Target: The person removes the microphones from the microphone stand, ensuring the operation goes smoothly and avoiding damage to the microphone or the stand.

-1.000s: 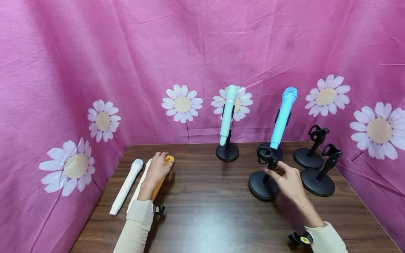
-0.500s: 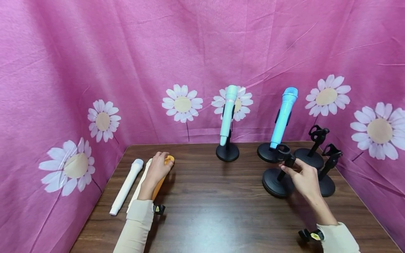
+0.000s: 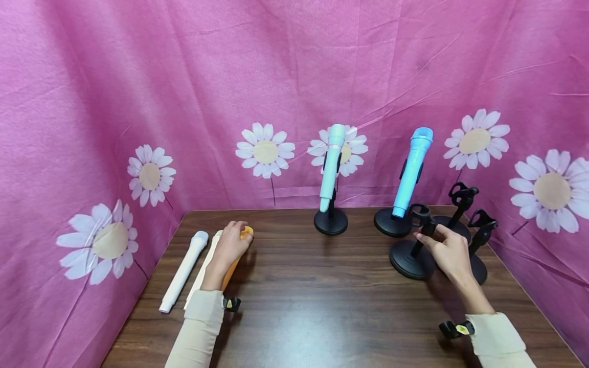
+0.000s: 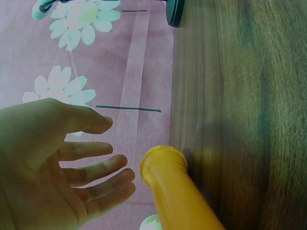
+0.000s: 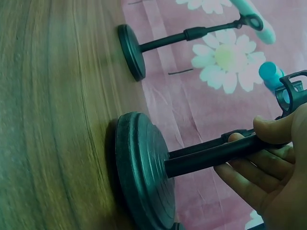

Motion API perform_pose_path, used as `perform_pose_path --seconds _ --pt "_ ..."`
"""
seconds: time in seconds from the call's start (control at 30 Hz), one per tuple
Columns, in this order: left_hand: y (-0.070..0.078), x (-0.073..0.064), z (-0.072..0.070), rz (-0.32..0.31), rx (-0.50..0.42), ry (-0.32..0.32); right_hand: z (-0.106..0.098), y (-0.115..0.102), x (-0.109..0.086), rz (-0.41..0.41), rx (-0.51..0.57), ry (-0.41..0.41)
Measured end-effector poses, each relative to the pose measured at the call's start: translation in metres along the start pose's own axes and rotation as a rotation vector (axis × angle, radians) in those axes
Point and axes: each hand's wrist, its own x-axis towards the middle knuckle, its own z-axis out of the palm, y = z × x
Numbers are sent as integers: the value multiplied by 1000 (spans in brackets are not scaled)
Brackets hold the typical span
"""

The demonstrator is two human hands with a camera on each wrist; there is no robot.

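My right hand [image 3: 450, 253] grips the pole of a black microphone stand [image 3: 411, 260], thumb and fingers around it; the round base is low over the table and the stand's clip is empty. My left hand [image 3: 228, 248] hovers over an orange microphone [image 4: 184, 196] lying at the left; in the left wrist view its fingers are relaxed and apart from the microphone. A cream microphone [image 3: 201, 273] lies beside the orange one, partly hidden by that hand. Further left lies a white microphone [image 3: 184, 271].
At the back, a mint microphone [image 3: 332, 163] and a blue microphone [image 3: 412, 174] sit tilted in black stands. Two more black stands with empty clips, a rear stand [image 3: 461, 202] and a nearer stand [image 3: 482, 237], are at the right edge. A pink flowered curtain [image 3: 294, 76] encloses the table [image 3: 313, 301].
My right hand has carried the microphone stand to the right and slightly back, close to the other stands, uncovering the blue microphone's base. My left hand has stayed in place.
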Motion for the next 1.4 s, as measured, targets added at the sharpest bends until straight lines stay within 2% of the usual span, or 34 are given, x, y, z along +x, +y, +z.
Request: perform_pose_path --seconds 0.17,0.4,0.63,0.87,1.07,1.27,1.4 --pt "1 -1 1 14 -18 4 1 6 5 6 -16 -18" --pt "6 -1 4 28 -94 17 3 8 8 38 -23 -55" --pt "22 -2 9 48 -213 53 0 6 5 18 -25 -100" --pt "49 5 12 95 -397 72 -13 -10 7 0 -18 -71" --pt "81 8 10 129 -498 83 -22 -29 9 -65 -48 -40" --pt "117 9 10 239 -565 75 -32 -48 15 -129 -32 -8" --pt "145 9 11 313 -615 36 -39 -61 23 -149 -4 -10"
